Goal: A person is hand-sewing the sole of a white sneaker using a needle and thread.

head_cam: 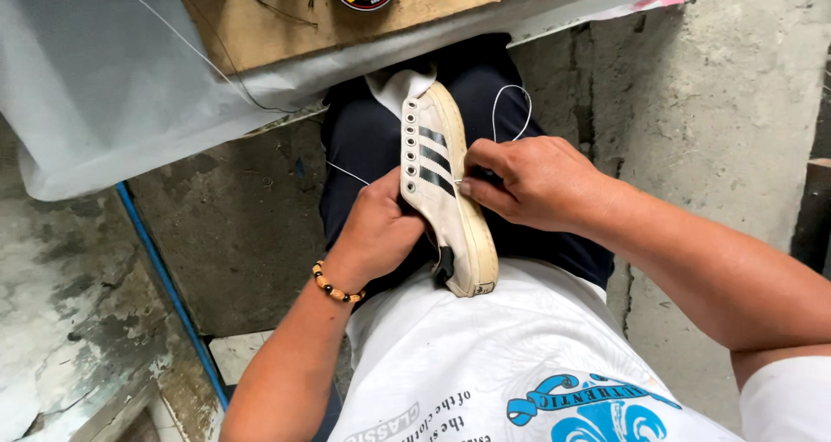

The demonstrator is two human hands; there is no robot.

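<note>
Your left hand (381, 230) clamps the worn white canvas sneaker with black stripes (441, 187) sole-up on your lap, steadying it, while your right hand (528, 182) pinches fingertips together on a needle and thin white thread (511, 113) at the sole edge.
</note>
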